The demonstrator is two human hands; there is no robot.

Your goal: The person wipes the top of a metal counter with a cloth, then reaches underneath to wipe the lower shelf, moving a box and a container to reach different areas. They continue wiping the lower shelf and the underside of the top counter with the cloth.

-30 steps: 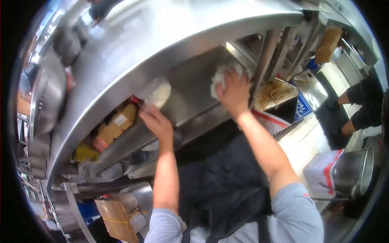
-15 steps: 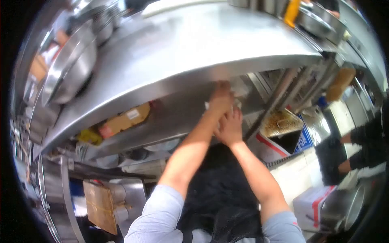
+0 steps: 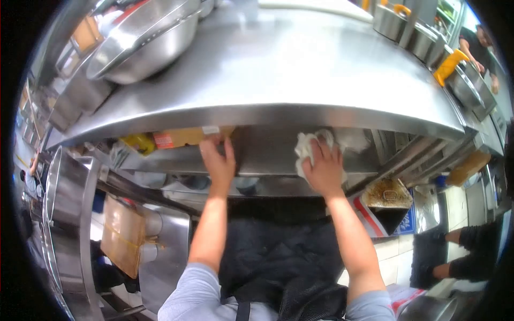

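Observation:
A white cloth [image 3: 306,155] lies bunched under my right hand [image 3: 325,170], whose fingers press round it on the steel shelf [image 3: 262,152] below the counter top. My left hand [image 3: 218,163] is at the front of a cardboard box [image 3: 190,137] on the same shelf, thumb and fingers apart. Whether its fingertips touch the box is hard to tell. Right of the cloth sits a clear plastic bag [image 3: 350,140]. Yellow packaging [image 3: 140,143] stands left of the box.
Large metal bowls [image 3: 155,48] stand at the counter's left. Pots [image 3: 391,22] and a yellow handle [image 3: 451,67] are at the right. A greasy tin [image 3: 386,195] is low right. Another person [image 3: 477,48] stands at far right, and another's forearms [image 3: 455,251] show lower right.
My hands, together at the shelf earlier, are now apart: the left has moved left to the box, the right is on the cloth. The view has shifted, showing more of the bowls.

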